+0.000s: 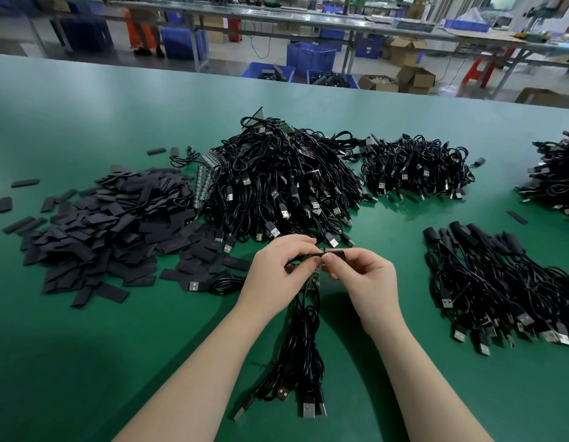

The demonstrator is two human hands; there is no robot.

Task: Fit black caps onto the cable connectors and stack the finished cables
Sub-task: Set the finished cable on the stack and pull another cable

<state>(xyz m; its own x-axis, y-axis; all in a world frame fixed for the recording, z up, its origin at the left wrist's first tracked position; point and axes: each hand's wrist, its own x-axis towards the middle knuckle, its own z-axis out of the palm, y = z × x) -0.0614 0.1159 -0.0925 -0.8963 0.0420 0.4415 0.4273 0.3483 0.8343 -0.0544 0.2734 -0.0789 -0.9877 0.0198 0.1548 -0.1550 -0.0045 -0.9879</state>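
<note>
My left hand [275,269] grips a bunch of black USB cables [300,352] by their small green board ends [313,279]; the cables hang toward me and their USB plugs lie on the green table [117,362]. My right hand [359,274] pinches a black cap [335,252] at the tip of one board, right beside my left fingers. Loose black caps [101,231] lie heaped at the left. A large tangle of uncapped cables [283,183] fills the middle. Capped cables [493,282] lie stacked at the right.
A smaller cable heap [417,169] sits behind at the right, and another pile [557,173] reaches the right edge. One coiled cable [213,283] lies just left of my left hand. Beyond the table's far edge stand benches, blue bins [310,57] and cardboard boxes.
</note>
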